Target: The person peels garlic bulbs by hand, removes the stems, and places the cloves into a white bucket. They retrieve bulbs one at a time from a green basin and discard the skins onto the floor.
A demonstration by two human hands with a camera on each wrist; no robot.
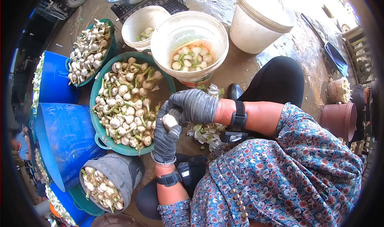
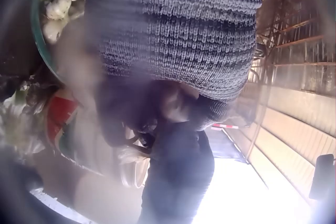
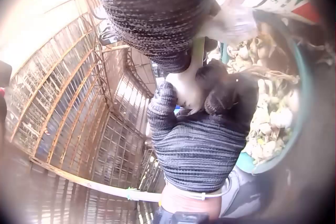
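Holding garlic bulb [image 1: 170,122] w/ L hand [image 1: 165,142], R hand [image 1: 195,106].

A brown, wet-looking floor [image 1: 312,85], shiny in places, carries a wide green tub [image 1: 94,104] at centre left, with a white bucket [image 1: 190,29] and a smaller white bucket [image 1: 140,21] just beyond it. To the left stand a smaller green tub [image 1: 114,41], blue containers [image 1: 66,135] and a grey bucket [image 1: 134,175]. Pale peelings [image 1: 206,135] lie loose near the wide green tub, while a lidded white bucket [image 1: 252,33], a long-handled scoop [image 1: 336,59] and a maroon bucket [image 1: 336,119] occupy the right
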